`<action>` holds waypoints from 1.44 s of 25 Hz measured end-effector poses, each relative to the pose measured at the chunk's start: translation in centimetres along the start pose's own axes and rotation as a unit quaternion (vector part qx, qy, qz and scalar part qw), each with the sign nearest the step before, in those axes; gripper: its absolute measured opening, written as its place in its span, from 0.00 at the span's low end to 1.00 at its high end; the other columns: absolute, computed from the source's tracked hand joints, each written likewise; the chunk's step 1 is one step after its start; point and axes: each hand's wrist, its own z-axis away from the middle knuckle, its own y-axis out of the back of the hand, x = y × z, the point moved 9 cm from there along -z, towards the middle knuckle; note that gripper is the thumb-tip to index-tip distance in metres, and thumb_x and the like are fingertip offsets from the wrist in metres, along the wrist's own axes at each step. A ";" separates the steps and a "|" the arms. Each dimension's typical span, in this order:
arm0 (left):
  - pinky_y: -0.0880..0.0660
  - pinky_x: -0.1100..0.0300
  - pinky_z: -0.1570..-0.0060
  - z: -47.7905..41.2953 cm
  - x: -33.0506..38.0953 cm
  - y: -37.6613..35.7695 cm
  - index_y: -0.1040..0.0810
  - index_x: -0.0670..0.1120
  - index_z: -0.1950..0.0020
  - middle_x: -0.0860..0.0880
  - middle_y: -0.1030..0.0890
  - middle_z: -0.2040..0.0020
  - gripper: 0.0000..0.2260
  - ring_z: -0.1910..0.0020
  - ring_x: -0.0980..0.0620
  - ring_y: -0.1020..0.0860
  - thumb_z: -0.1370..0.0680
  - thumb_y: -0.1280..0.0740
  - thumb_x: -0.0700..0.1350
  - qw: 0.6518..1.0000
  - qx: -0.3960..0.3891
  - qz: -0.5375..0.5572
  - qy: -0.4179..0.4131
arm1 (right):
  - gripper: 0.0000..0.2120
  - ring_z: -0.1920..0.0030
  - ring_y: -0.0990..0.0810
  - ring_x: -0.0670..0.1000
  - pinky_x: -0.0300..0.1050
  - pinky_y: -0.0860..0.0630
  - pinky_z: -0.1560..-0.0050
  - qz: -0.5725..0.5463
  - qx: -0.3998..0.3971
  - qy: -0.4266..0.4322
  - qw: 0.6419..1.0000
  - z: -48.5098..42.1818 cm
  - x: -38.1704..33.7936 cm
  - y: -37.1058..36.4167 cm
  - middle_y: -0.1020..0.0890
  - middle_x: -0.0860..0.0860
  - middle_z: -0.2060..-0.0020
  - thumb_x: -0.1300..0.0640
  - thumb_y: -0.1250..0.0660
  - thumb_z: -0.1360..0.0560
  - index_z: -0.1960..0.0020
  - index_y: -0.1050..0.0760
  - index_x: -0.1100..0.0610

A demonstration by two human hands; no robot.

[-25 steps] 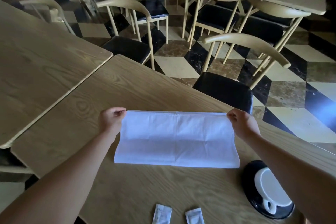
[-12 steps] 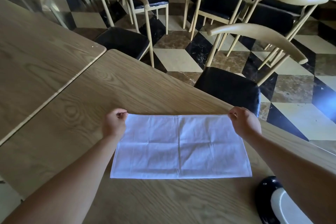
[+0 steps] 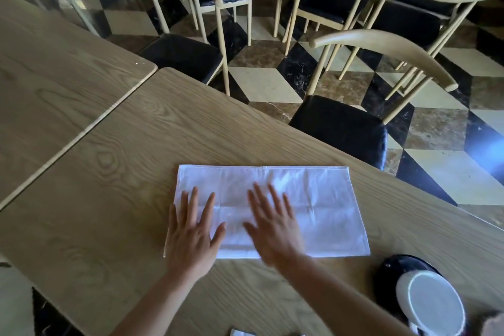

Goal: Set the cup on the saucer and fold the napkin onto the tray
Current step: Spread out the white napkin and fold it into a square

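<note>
Both hands have let go of the napkin's far corners, which they were pinching half a second ago, and now lie flat on it. The napkin [image 3: 272,210] rests as a wide rectangle on the table [image 3: 109,172]. The left hand [image 3: 192,237] presses its near-left part and the right hand [image 3: 272,226], blurred, is near the middle — fingers spread, gripping nothing. That looks like smoothing one fold before the next. The cup [image 3: 431,303] sits on a dark saucer [image 3: 392,270] at the near right — no tray is in view.

White napkin [image 3: 305,199] flat, white cup [image 3: 429,307] on black saucer [image 3: 392,270]
</note>
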 end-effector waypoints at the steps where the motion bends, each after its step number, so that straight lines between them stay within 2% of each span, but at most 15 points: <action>1: 0.47 0.41 0.25 0.2 0.1 -0.5 0.44 0.53 0.21 0.42 0.47 0.20 0.32 0.21 0.39 0.48 0.22 0.51 0.66 1.000 -0.012 -0.015 0.007 | 0.32 0.21 0.55 0.56 0.61 0.50 0.23 0.009 -0.017 0.008 1.000 0.2 -1.5 -1.4 0.48 0.49 0.20 0.40 0.47 0.21 0.22 0.46 0.53; 3: 0.48 0.40 0.26 0.4 0.0 -1.0 0.43 0.51 0.22 0.40 0.47 0.20 0.34 0.22 0.37 0.47 0.23 0.56 0.67 0.999 -0.027 -0.031 0.017 | 0.33 0.21 0.56 0.57 0.63 0.50 0.24 0.021 -0.036 -0.009 0.999 0.5 -1.5 -2.8 0.48 0.50 0.20 0.38 0.47 0.21 0.22 0.46 0.54; 6: 0.48 0.39 0.25 0.3 -0.1 -1.0 0.43 0.51 0.22 0.39 0.47 0.20 0.34 0.22 0.37 0.48 0.23 0.57 0.67 0.998 -0.036 -0.042 0.023 | 0.37 0.21 0.56 0.58 0.62 0.55 0.24 0.051 -0.034 -0.057 0.996 1.9 2.8 -2.5 0.51 0.51 0.20 0.34 0.49 0.23 0.21 0.50 0.54; 9: 0.48 0.38 0.25 0.3 0.1 -0.6 0.43 0.51 0.22 0.40 0.47 0.20 0.34 0.21 0.38 0.48 0.23 0.54 0.67 0.998 -0.032 -0.040 0.028 | 0.40 0.21 0.56 0.57 0.59 0.56 0.24 0.082 -0.021 -0.122 0.989 4.1 8.9 -0.9 0.53 0.52 0.21 0.33 0.49 0.23 0.21 0.53 0.56; 13: 0.49 0.38 0.25 0.5 0.0 -0.6 0.44 0.51 0.21 0.41 0.48 0.20 0.33 0.21 0.39 0.49 0.23 0.49 0.66 0.998 -0.031 -0.046 0.031 | 0.42 0.21 0.54 0.53 0.59 0.51 0.23 0.093 -0.011 -0.219 0.971 6.8 15.3 1.2 0.49 0.53 0.21 0.30 0.56 0.24 0.21 0.52 0.58; 19: 0.44 0.37 0.27 0.8 -0.1 0.4 0.40 0.49 0.22 0.40 0.43 0.21 0.34 0.22 0.39 0.45 0.25 0.45 0.64 0.998 -0.037 -0.017 0.052 | 0.43 0.21 0.57 0.51 0.57 0.53 0.23 0.072 -0.004 -0.230 0.970 7.0 15.7 1.7 0.51 0.53 0.20 0.29 0.60 0.25 0.21 0.55 0.59; 21: 0.37 0.39 0.31 2.0 -1.3 1.4 0.35 0.44 0.25 0.37 0.37 0.24 0.33 0.26 0.36 0.36 0.25 0.43 0.62 0.996 -0.014 0.000 0.087 | 0.43 0.21 0.57 0.51 0.58 0.53 0.23 0.072 -0.007 -0.229 0.971 7.0 15.7 1.8 0.52 0.53 0.20 0.29 0.59 0.24 0.21 0.56 0.58; 22: 0.32 0.39 0.36 2.8 -2.1 2.1 0.32 0.41 0.28 0.35 0.32 0.28 0.32 0.32 0.34 0.30 0.25 0.40 0.60 0.994 -0.003 0.001 0.107 | 0.43 0.21 0.58 0.51 0.58 0.54 0.23 0.068 -0.010 -0.228 0.971 7.0 15.7 1.8 0.52 0.53 0.20 0.29 0.58 0.24 0.21 0.57 0.58; 24: 0.26 0.41 0.49 4.4 -3.6 2.9 0.27 0.37 0.35 0.33 0.24 0.41 0.27 0.47 0.32 0.24 0.27 0.30 0.53 0.988 -0.002 -0.014 0.152 | 0.43 0.21 0.59 0.51 0.59 0.55 0.23 0.051 -0.020 -0.230 0.972 7.0 15.7 1.7 0.53 0.52 0.20 0.29 0.56 0.24 0.21 0.58 0.57; 25: 0.25 0.42 0.52 4.8 -4.1 3.2 0.26 0.36 0.40 0.33 0.23 0.48 0.24 0.52 0.33 0.24 0.28 0.27 0.50 0.985 -0.009 -0.015 0.173 | 0.43 0.21 0.59 0.52 0.59 0.55 0.23 0.044 -0.025 -0.230 0.972 7.0 15.8 1.7 0.54 0.52 0.20 0.29 0.55 0.24 0.21 0.58 0.57; 26: 0.26 0.42 0.52 5.2 -4.6 3.4 0.25 0.36 0.45 0.34 0.23 0.52 0.20 0.53 0.33 0.24 0.28 0.26 0.48 0.981 -0.020 -0.005 0.195 | 0.42 0.21 0.60 0.52 0.59 0.56 0.23 0.046 -0.028 -0.225 0.973 6.9 15.6 1.9 0.55 0.52 0.20 0.30 0.56 0.24 0.21 0.57 0.56; 28: 0.27 0.43 0.48 5.6 -5.3 3.3 0.25 0.37 0.49 0.35 0.21 0.52 0.16 0.49 0.34 0.24 0.26 0.29 0.48 0.968 -0.055 0.038 0.241 | 0.40 0.21 0.61 0.54 0.59 0.59 0.23 0.075 -0.018 -0.191 0.979 6.6 14.6 2.4 0.55 0.52 0.20 0.31 0.57 0.23 0.21 0.56 0.56; 32: 0.25 0.46 0.50 5.8 -6.6 3.0 0.26 0.38 0.49 0.38 0.19 0.51 0.16 0.48 0.35 0.22 0.27 0.28 0.48 0.931 -0.066 0.130 0.334 | 0.38 0.21 0.61 0.54 0.57 0.58 0.23 0.064 -0.032 -0.136 0.988 6.7 12.0 1.5 0.53 0.51 0.20 0.33 0.54 0.22 0.21 0.53 0.56; 34: 0.25 0.50 0.54 5.5 -7.2 2.7 0.25 0.39 0.51 0.43 0.20 0.55 0.16 0.51 0.38 0.21 0.29 0.26 0.48 0.911 -0.092 0.156 0.370 | 0.39 0.22 0.62 0.52 0.56 0.59 0.22 0.042 -0.058 -0.147 0.987 7.0 12.0 0.6 0.55 0.49 0.20 0.33 0.54 0.22 0.21 0.56 0.56; 36: 0.26 0.53 0.59 5.2 -7.5 2.7 0.23 0.40 0.57 0.44 0.21 0.63 0.09 0.58 0.40 0.20 0.32 0.27 0.44 0.892 -0.114 0.183 0.398 | 0.39 0.22 0.63 0.51 0.54 0.61 0.22 0.036 -0.070 -0.152 0.985 7.0 12.0 0.3 0.57 0.47 0.20 0.33 0.54 0.23 0.21 0.59 0.55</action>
